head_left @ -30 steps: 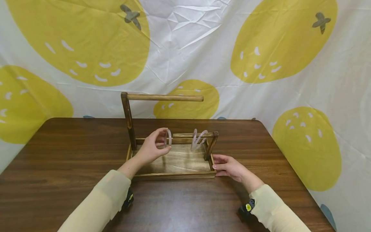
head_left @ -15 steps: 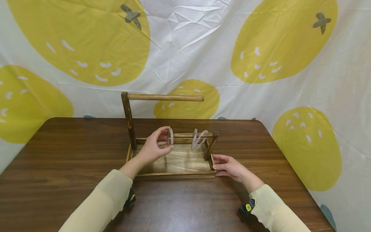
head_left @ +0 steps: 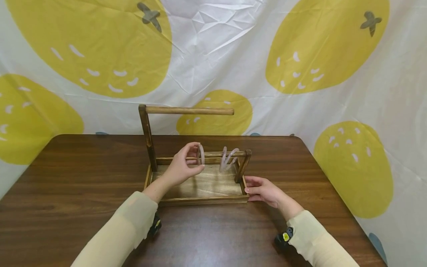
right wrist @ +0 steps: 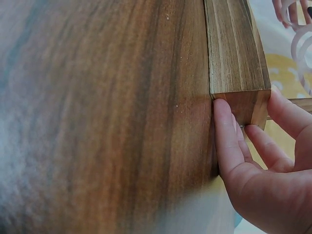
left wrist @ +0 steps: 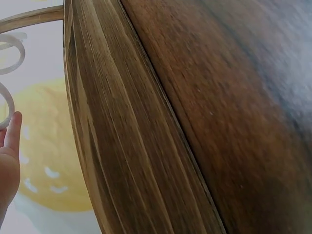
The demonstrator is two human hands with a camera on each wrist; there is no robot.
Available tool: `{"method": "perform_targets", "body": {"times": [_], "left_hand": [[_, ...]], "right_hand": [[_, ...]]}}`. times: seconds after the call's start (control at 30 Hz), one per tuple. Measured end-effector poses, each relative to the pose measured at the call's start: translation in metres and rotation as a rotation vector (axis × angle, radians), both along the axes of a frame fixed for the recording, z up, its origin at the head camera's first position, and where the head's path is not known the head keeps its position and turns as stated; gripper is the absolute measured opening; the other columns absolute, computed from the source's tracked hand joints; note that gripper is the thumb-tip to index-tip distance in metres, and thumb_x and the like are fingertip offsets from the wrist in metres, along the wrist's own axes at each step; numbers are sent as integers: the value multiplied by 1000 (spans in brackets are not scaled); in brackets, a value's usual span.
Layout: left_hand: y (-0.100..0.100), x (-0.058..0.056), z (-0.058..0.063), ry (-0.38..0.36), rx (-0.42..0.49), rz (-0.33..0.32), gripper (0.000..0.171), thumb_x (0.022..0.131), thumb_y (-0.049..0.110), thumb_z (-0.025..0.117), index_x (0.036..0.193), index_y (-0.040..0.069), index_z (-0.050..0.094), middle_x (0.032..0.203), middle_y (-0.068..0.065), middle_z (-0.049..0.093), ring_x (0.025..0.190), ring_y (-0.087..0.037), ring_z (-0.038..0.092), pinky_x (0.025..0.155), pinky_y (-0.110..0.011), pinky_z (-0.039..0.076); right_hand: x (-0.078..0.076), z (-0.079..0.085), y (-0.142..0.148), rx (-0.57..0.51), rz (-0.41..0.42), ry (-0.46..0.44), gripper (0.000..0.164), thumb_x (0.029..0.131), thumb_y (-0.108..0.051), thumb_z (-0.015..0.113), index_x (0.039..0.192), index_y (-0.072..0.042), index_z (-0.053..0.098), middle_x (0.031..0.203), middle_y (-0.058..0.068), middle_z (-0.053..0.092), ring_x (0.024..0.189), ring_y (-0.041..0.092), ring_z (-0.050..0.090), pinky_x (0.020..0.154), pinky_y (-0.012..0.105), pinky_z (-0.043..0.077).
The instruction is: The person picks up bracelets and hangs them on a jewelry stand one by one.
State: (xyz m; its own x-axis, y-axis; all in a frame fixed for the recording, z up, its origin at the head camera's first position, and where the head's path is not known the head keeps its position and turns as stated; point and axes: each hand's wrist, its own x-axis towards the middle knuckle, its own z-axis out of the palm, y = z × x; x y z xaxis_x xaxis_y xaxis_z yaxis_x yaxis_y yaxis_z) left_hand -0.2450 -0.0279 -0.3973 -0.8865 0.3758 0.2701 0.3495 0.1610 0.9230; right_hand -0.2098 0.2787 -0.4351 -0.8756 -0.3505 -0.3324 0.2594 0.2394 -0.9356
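Observation:
My left hand [head_left: 182, 165] pinches a pale translucent bangle [head_left: 202, 155] between thumb and fingers, upright at the free left end of the lower bar [head_left: 213, 154] of a wooden jewelry stand. The bangle overlaps the bar's tip in the head view. Two similar bangles [head_left: 224, 159] hang on that bar close to its right post [head_left: 243, 167], one of them slanted. My right hand [head_left: 263, 191] grips the right end of the stand's tray [head_left: 203, 201]; in the right wrist view, its fingers [right wrist: 226, 131] press against the tray's outer end.
A taller post [head_left: 148, 137] at the tray's left carries a longer upper bar [head_left: 190, 110] that reaches right, above and behind the lower one. The stand sits on a dark brown wooden table [head_left: 83, 193]. Behind it hangs a white cloth [head_left: 217, 48] with yellow fruit prints.
My left hand has moved to the right with the bangle, bringing it from left of the lower bar's free end to overlap the tip. The right hand stays on the tray.

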Motion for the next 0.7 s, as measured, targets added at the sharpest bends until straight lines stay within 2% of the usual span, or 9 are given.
{"method": "perform_targets", "body": {"times": [0.57, 0.7], "left_hand": [[15, -4, 3, 4, -15, -6, 64, 80, 8, 70, 137, 6, 39, 129, -19, 47, 114, -34, 53, 92, -39, 51], [18, -6, 3, -1, -9, -13, 65, 80, 7, 70, 137, 5, 39, 128, -21, 47, 112, -34, 54, 93, -42, 50]], "right_hand": [[0, 0, 0, 0, 3, -2, 61, 93, -3, 52, 144, 10, 21, 130, 28, 41, 91, 10, 58, 78, 30, 55], [-1, 0, 1, 2, 5, -3, 61, 93, -3, 52, 144, 9, 21, 130, 27, 41, 91, 10, 57, 78, 31, 55]]}}
